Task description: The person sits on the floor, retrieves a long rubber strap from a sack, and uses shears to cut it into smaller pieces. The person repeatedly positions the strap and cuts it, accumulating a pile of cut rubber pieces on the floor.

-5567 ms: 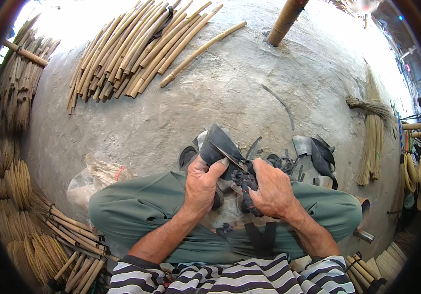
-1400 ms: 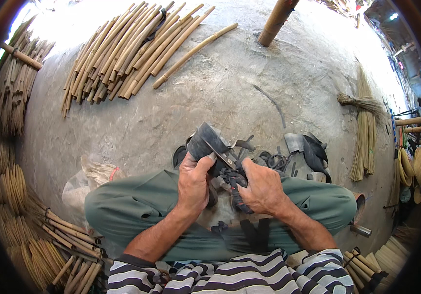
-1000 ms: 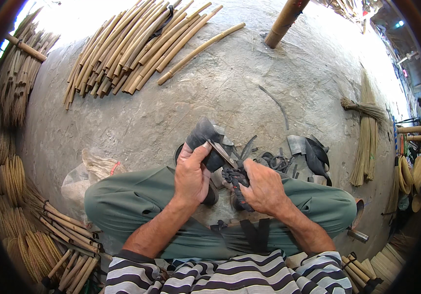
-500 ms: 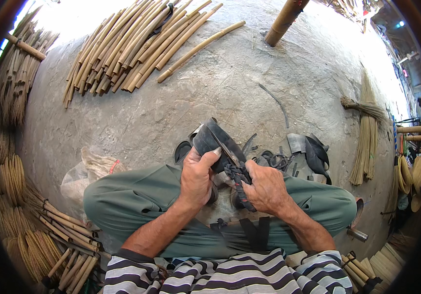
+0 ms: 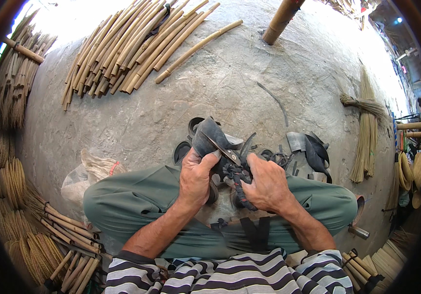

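Cutting at the centre of the frame. We see the left hand [image 5: 194, 179] clamped on the sheet [image 5: 206, 137], a dark, rubber-like piece that curls upward from the grip, with the thumb lying on the near face. The right hand [image 5: 268, 183], just right of centre, is closed around the wrapped handles of the scissors [image 5: 233, 156], whose blades point to the upper left and lie against the sheet. One blade shows across the near face; the other is hidden, so we cannot tell how wide the blades stand apart.

We take the step in hand to be a cut along the length of the sheet, part-way through. A narrow dark strip [image 5: 249, 142] rises to the right of the blades; whether it joins the sheet we cannot make out. Loose scraps [image 5: 279, 159] lie on the floor [image 5: 181, 103] right of centre, near a folded band [image 5: 316, 153], and we read them as offcuts of like material.

The next move, in our judgement, calls for the left hand to hold the sheet taut and turn it into the blades, its thumb clear of their line, while the right hand opens and closes the scissors evenly. The curl of the sheet may pull the cut off line, and a slack edge may fold between the blades.
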Tool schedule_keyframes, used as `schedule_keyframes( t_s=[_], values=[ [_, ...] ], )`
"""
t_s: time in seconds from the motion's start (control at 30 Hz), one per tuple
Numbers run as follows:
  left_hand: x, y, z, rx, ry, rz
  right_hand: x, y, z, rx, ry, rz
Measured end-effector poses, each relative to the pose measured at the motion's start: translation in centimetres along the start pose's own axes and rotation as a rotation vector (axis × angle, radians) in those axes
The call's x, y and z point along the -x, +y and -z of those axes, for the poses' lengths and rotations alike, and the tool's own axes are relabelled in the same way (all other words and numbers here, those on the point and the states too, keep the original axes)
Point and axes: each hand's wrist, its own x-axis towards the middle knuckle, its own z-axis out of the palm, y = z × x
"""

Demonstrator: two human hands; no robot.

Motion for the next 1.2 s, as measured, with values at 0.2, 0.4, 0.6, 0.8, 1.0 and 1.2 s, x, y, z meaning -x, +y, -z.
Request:
schedule_keyframes(
  t_s=[0.2, 0.4, 0.6, 0.8, 1.0, 1.2],
  values=[
    [-0.6, 0.2, 0.1, 0.106, 0.049, 0.04, 0.2, 0.4, 0.0, -0.027, -0.131, -0.024],
    [-0.7, 0.3, 0.3, 0.164, 0.046, 0.01, 0.0, 0.6, -1.1, 0.013, 0.102, 0.14],
    [0.4, -0.4, -0.4, 0.092, 0.008, -0.012, 0.1, 0.2, -0.7, -0.012, 0.091, 0.056],
    [-0.2, 0.2, -0.3, 0.102, 0.055, 0.056, 0.4, 0.3, -0.4, -0.059, -0.068, 0.013],
    [-0.8, 0.5, 0.5, 0.165, 0.029, 0.014, 0.0, 0.4, -1.2, -0.014, 0.1, 0.137],
    [0.1, -0.6, 0.2, 0.04, 0.013, 0.007, 0.1, 0.2, -0.6, 0.019, 0.072, 0.056]
  ],
)
